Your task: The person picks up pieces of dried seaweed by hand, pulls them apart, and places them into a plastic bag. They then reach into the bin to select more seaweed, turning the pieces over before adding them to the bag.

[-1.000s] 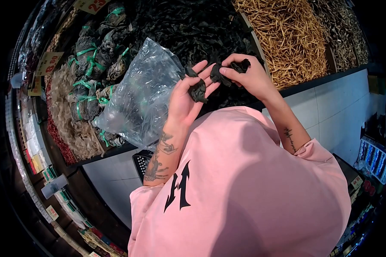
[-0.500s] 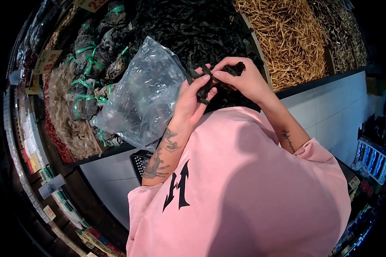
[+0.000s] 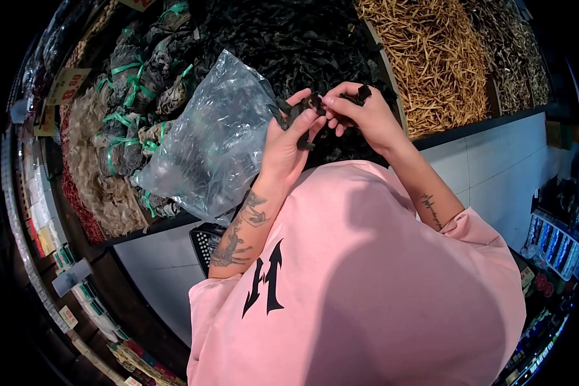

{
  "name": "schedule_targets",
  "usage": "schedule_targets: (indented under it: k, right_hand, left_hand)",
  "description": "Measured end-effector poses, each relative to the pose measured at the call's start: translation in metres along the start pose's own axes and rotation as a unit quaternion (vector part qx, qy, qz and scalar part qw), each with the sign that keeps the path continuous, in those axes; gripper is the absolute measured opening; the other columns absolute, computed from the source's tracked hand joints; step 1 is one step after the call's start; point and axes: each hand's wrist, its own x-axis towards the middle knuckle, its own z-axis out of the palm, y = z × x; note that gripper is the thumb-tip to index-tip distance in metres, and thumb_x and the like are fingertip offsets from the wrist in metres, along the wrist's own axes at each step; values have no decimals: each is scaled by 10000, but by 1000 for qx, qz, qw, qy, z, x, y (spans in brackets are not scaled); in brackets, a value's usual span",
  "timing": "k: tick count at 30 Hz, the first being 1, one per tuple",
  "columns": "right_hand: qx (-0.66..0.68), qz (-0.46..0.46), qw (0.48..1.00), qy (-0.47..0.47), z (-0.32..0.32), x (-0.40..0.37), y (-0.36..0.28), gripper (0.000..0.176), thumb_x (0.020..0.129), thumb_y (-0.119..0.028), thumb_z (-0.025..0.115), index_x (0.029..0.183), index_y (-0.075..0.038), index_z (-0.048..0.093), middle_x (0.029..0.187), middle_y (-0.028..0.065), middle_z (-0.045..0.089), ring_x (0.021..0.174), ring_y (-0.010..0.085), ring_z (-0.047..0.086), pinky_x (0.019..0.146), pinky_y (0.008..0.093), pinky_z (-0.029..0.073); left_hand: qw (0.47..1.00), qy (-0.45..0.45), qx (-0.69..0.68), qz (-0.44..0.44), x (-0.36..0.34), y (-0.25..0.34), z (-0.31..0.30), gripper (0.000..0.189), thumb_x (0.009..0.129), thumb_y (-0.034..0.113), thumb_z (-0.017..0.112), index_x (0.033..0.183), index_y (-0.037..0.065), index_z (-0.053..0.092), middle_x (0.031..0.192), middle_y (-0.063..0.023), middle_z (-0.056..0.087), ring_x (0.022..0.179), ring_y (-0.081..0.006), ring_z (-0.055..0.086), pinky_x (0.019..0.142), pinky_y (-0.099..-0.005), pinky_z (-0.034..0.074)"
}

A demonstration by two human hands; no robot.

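Strips of dark dried seaweed (image 3: 291,117) lie in my left hand (image 3: 288,136), the thumb pressed over them. Close to its fingertips, my right hand (image 3: 369,120) is closed round more dark pieces (image 3: 361,95), with thumb and forefinger pinched together. Both hands are held over the front of a large pile of the same dark, curled stuff (image 3: 283,48). A clear plastic bag (image 3: 209,138) rests on the goods just left of my left hand, its top edge behind the fingers.
Grey bundles tied with green ribbon (image 3: 125,80) lie to the left, beside pale dried strips (image 3: 112,193). Beyond a wooden divider (image 3: 385,64) on the right is a bin of golden-brown dried strips (image 3: 431,71). A white-tiled counter front (image 3: 489,161) runs below. Price cards (image 3: 69,87) stand at left.
My right hand has drawn slightly away from my left, and its lower fingers show more. The dark pieces between the hands have shifted. The bag stays beside my left hand.
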Motion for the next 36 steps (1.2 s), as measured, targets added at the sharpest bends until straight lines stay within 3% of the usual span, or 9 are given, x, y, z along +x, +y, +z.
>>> schedule_targets:
  k: [12,16,19,26,27,31,33,35,36]
  right_hand:
    - [251,55,966,-35,-20,12,22,475,964,-444,483,1114,-5,588,895,95,652,826,209,647,771,354,528]
    - [305,79,949,-23,-3,9,34,365,977,-385,491,1172,-89,577,1084,44,636,1000,164,611,833,374,513]
    - [361,67,928,-61,-6,10,47,321,973,-365,506,1184,-130,565,1107,25,627,1047,155,592,883,377,487]
    - [488,116,862,-67,-17,17,65,377,954,-429,507,1118,-104,600,970,27,664,896,169,645,831,319,515]
    - [460,133,878,19,4,13,34,468,948,-487,473,1118,-71,606,970,67,671,854,198,656,790,350,537]
    - [424,91,897,-84,-13,23,41,589,948,-535,408,1189,-24,574,993,138,659,874,244,650,686,404,563]
    - [391,85,913,-72,-14,24,37,585,962,-507,393,1274,-29,521,1041,142,646,866,235,639,680,373,534]
    - [376,70,921,-79,-15,30,33,583,963,-505,392,1273,-29,522,1054,138,637,856,227,634,670,358,526]
    - [369,71,924,-78,-16,32,30,580,964,-502,390,1271,-28,522,1053,136,635,852,225,633,671,356,526]
  left_hand:
    - [975,23,214,55,8,24,9,310,911,123,559,1186,-19,548,954,-86,674,685,-129,610,611,-232,475]
    - [865,-17,465,187,20,14,23,390,855,64,636,1222,-13,530,999,-69,674,860,-130,646,771,-265,518]
    - [718,-18,611,334,28,4,27,498,820,160,670,1259,-11,507,1119,-184,630,1030,-302,630,901,-367,491]
    - [750,-82,608,250,22,8,40,603,878,275,593,1334,-81,424,1301,-305,493,1272,-427,433,1045,-437,371]
    - [769,-70,579,261,22,15,38,548,894,273,583,1310,-64,465,1289,-288,512,1238,-419,469,1027,-432,384]
    - [722,47,584,369,13,63,27,403,898,266,580,1164,-37,566,1069,-196,636,1017,-312,612,845,-370,476]
    - [660,106,641,376,14,77,20,344,855,307,642,962,-20,635,885,-158,669,842,-290,659,702,-365,506]
    - [449,152,875,96,9,88,20,363,786,370,709,781,11,659,751,-145,669,707,-321,667,609,-388,514]
    - [402,163,890,141,14,80,3,409,733,422,737,705,21,660,667,-150,652,638,-351,654,572,-412,516]
